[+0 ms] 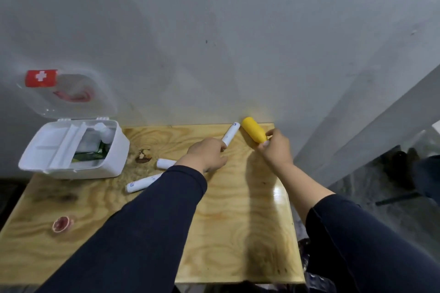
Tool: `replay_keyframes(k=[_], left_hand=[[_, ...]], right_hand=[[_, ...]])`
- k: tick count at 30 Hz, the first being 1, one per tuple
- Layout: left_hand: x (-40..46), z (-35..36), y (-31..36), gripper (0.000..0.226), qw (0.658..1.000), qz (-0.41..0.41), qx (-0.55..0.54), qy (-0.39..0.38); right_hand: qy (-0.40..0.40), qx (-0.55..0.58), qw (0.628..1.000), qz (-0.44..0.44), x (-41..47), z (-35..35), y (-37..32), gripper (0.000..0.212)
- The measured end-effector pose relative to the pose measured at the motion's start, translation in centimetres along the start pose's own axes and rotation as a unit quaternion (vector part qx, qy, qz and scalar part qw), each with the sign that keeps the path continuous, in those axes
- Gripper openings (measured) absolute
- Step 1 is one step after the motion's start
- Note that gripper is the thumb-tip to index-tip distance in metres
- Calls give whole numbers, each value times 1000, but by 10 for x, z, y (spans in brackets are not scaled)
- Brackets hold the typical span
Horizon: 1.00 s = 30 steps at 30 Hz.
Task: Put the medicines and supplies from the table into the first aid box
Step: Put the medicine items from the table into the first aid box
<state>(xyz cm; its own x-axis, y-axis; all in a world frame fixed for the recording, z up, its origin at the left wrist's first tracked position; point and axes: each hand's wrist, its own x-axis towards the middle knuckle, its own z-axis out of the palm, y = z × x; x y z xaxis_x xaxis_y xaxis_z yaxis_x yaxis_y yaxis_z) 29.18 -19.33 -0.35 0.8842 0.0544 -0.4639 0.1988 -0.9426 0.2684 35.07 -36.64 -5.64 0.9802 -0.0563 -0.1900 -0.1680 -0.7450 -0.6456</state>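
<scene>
The white first aid box (pixel 112 162) stands open at the table's far left, its clear lid (pixel 71 93) with a red cross label leaning on the wall. Inside lie a white bottle and a green packet beside a white tray insert. My left hand (pixel 206 157) grips the near end of a white tube (pixel 230 134) at the back of the table. My right hand (pixel 277 146) holds a yellow bottle (pixel 253 132) by its cap end, tilted toward the wall. Two more white tubes (pixel 142 183) (pixel 165 163) lie near the box, partly hidden by my left sleeve.
The plywood table (pixel 238 221) ends against a grey wall at the back. A small red tape roll (pixel 62 223) lies at the front left. A brown crumpled scrap (pixel 143 156) sits beside the box. To the right, the floor drops away past a white beam.
</scene>
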Motion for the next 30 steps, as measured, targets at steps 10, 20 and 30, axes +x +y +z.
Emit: replay_keyframes(k=[10,20,30], left_hand=[[-24,-7,-18,38,998,13,-36,59],[-80,-49,-123,43,986,-23,-56,155],[-131,-62,-254,44,970,-112,-74,203]], right_hand=[[61,46,973,-218,-26,-25,-41,33],[6,123,941,-314,-83,-1,-157,32],[-29,134,932,-336,-140,88,-257,34]])
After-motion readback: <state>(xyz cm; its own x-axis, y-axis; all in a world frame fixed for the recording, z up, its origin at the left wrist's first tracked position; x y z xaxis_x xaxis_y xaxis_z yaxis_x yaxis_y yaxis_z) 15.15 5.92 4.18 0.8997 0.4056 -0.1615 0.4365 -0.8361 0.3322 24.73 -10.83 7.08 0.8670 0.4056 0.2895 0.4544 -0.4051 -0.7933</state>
